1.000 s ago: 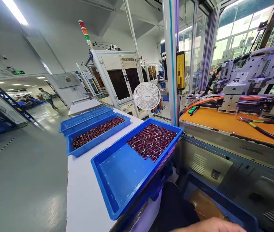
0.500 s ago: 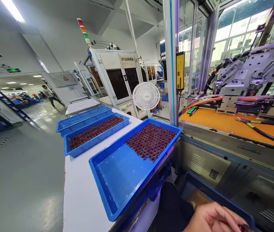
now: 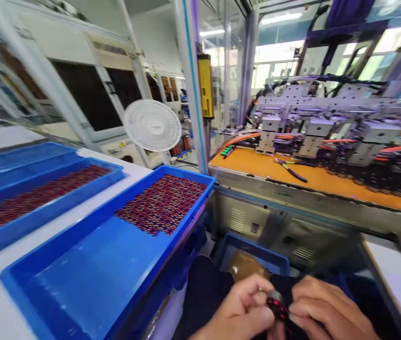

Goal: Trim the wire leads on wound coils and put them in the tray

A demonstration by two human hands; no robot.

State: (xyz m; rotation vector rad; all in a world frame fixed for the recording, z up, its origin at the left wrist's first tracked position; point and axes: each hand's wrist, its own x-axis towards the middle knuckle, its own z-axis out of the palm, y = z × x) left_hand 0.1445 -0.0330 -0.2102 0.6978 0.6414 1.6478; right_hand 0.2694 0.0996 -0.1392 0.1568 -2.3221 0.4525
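Observation:
Both my hands meet at the bottom of the view, over my dark lap. My left hand [image 3: 241,309] and my right hand [image 3: 324,311] have their fingers pinched round a small cluster of dark red-and-black parts [image 3: 277,306] held between them. To the left lies a blue tray [image 3: 90,278] on a white table, with a patch of the same small red and dark parts [image 3: 163,203] at its far end. A second blue tray [image 3: 37,212] with more such parts sits further left.
A blue bin [image 3: 257,252] with a brown bag stands on the floor below the machine. An orange work surface [image 3: 313,177] carries pliers [image 3: 290,170] and a row of machine heads. A white fan [image 3: 153,125] stands behind the trays, beside a yellow sensor bar [image 3: 205,85].
The view has swung right and down. My left hand has come into view and joined my right hand, and both now grip the small parts.

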